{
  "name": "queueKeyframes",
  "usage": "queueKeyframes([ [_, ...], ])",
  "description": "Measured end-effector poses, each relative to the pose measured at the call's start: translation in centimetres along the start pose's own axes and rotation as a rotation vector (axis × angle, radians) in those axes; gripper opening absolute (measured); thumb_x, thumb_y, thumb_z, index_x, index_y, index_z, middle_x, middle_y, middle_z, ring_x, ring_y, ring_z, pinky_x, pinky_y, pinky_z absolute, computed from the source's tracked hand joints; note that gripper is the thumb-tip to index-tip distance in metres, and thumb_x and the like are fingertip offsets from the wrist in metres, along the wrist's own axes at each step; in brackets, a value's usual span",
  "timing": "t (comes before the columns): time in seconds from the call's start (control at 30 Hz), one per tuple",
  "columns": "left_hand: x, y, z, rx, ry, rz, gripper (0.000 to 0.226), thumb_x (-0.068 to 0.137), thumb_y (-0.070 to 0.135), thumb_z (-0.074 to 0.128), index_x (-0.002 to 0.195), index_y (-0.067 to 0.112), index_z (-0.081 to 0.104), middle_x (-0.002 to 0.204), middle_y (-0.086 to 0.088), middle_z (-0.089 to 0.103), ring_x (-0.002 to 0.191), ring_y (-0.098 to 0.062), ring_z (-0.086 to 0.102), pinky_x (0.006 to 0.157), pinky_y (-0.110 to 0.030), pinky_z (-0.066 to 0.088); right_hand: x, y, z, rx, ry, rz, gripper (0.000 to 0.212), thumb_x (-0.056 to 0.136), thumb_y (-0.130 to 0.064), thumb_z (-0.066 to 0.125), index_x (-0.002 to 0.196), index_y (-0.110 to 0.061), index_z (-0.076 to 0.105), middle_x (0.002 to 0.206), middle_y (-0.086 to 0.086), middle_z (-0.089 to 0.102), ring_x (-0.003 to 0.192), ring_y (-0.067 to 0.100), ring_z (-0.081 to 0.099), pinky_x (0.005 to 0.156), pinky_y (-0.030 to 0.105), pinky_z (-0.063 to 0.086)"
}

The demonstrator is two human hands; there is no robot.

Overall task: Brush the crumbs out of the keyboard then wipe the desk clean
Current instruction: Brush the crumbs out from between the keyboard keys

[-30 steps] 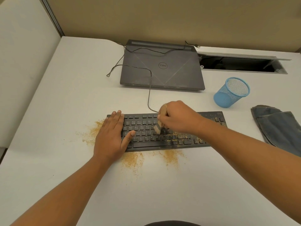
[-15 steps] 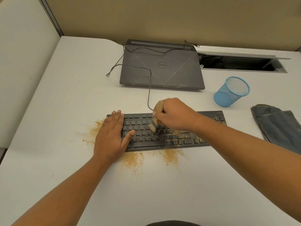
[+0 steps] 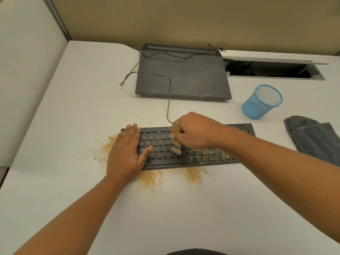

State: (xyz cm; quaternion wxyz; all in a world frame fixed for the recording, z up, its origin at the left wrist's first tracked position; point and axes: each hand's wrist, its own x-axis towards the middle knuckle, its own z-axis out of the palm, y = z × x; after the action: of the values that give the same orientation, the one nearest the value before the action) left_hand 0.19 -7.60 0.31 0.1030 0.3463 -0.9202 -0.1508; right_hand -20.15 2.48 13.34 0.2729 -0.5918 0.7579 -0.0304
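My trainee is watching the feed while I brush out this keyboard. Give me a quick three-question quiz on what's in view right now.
1. True or false: the left hand lies flat on the left end of the keyboard.
2. The right hand holds the brush. The crumbs left on the keys lie mostly: A) left of the brush B) right of the brush C) nowhere, the keys are clean.
3. Short answer: what lies near the right edge of the desk, fit for the wiping step?

Key: 1 true. 2 B. 3 the cloth.
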Motion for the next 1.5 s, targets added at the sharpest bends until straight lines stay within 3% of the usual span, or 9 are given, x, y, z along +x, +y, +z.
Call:
queueKeyframes([
  [0.2, 0.0, 0.0, -0.1, 0.001, 0.002, 0.003, 0.086, 0.094, 0.071, 0.010, 0.153, 0.012, 0.028, 0.161, -0.003, 0.023, 0.150, -0.014, 0.012, 0.122, -0.031, 0.004, -0.4, -0.4, 0.1, -0.146, -0.111, 0.019, 0.033, 0.099, -0.025, 0.046, 0.070, -0.011, 0.055, 0.064, 0.002, 0.053, 0.057, 0.015, 0.047, 0.051, 0.027, 0.037],
  [0.33, -0.1, 0.0, -0.2, 0.009, 0.000, -0.001, 0.086, 0.093, 0.071, 0.010, 0.154, 0.013, 0.027, 0.161, -0.002, 0.022, 0.150, -0.014, 0.012, 0.122, -0.031, 0.005, -0.6, 1.3, 0.4, 0.045, 0.133, 0.022, 0.039, 0.100, -0.029, 0.043, 0.076, -0.008, 0.065, 0.079, 0.006, 0.070, 0.069, 0.021, 0.064, 0.063, 0.035, 0.052],
  [0.5, -0.1, 0.1, -0.2, 0.020, 0.001, 0.001, 0.087, 0.093, 0.072, 0.007, 0.154, 0.013, 0.027, 0.161, -0.002, 0.022, 0.150, -0.014, 0.012, 0.122, -0.031, 0.005, -1.9, 2.7, 1.6, 0.157, 0.098, 0.128, 0.039, 0.097, -0.023, 0.048, 0.071, 0.001, 0.064, 0.078, 0.017, 0.068, 0.059, 0.026, 0.057, 0.059, 0.042, 0.049],
  [0.7, -0.1, 0.2, -0.2, 0.012, 0.000, 0.000, 0.088, 0.092, 0.073, 0.008, 0.154, 0.013, 0.027, 0.161, -0.002, 0.022, 0.150, -0.014, 0.012, 0.122, -0.033, 0.007, -2.8, 2.5, 2.1, 0.296, 0.155, 0.169, 0.031, 0.099, -0.024, 0.050, 0.083, -0.011, 0.072, 0.077, -0.001, 0.069, 0.069, 0.021, 0.067, 0.068, 0.038, 0.057],
  [1.0, -0.1, 0.1, 0.0, 0.014, 0.000, -0.002, 0.088, 0.093, 0.073, 0.008, 0.154, 0.013, 0.028, 0.161, -0.002, 0.023, 0.150, -0.015, 0.013, 0.123, -0.037, 0.011, -4.5, 2.9, 2.5, 0.239, 0.187, 0.143, 0.038, 0.101, -0.025, 0.046, 0.079, -0.010, 0.072, 0.067, -0.017, 0.060, 0.058, 0.006, 0.057, 0.050, 0.013, 0.035],
  [1.17, -0.1, 0.0, 0.0, 0.015, -0.001, 0.001, 0.088, 0.093, 0.073, 0.008, 0.154, 0.013, 0.027, 0.161, -0.002, 0.022, 0.150, -0.015, 0.012, 0.123, -0.036, 0.010, -5.8, 3.1, 2.9, 0.183, 0.250, 0.090, 0.035, 0.104, -0.028, 0.042, 0.088, -0.016, 0.071, 0.072, -0.010, 0.066, 0.060, 0.004, 0.055, 0.055, 0.011, 0.038],
  [1.27, -0.1, 0.0, 0.0, 0.014, 0.002, -0.003, 0.088, 0.093, 0.073, 0.008, 0.154, 0.013, 0.027, 0.162, -0.002, 0.022, 0.150, -0.015, 0.012, 0.123, -0.036, 0.009, -6.2, 3.2, 2.5, 0.147, 0.170, 0.107, 0.035, 0.101, -0.028, 0.045, 0.079, -0.015, 0.068, 0.072, -0.009, 0.068, 0.067, 0.008, 0.062, 0.063, 0.027, 0.049],
  [1.37, -0.1, 0.1, 0.0, 0.011, 0.005, -0.001, 0.088, 0.092, 0.073, 0.007, 0.153, 0.013, 0.028, 0.161, -0.002, 0.023, 0.150, -0.015, 0.013, 0.123, -0.036, 0.010, -6.2, 3.2, 1.8, 0.270, 0.259, 0.156, 0.038, 0.101, -0.020, 0.047, 0.071, -0.008, 0.067, 0.055, -0.030, 0.059, 0.060, -0.007, 0.057, 0.057, 0.008, 0.039],
  [1.5, -0.1, 0.2, 0.0, 0.008, 0.008, 0.000, 0.089, 0.092, 0.073, 0.007, 0.153, 0.013, 0.028, 0.161, -0.003, 0.024, 0.150, -0.016, 0.014, 0.123, -0.036, 0.011, -5.8, 3.9, 2.5, 0.248, 0.196, 0.207, 0.039, 0.101, -0.029, 0.051, 0.073, -0.010, 0.069, 0.067, -0.006, 0.068, 0.066, 0.011, 0.064, 0.066, 0.033, 0.051],
])
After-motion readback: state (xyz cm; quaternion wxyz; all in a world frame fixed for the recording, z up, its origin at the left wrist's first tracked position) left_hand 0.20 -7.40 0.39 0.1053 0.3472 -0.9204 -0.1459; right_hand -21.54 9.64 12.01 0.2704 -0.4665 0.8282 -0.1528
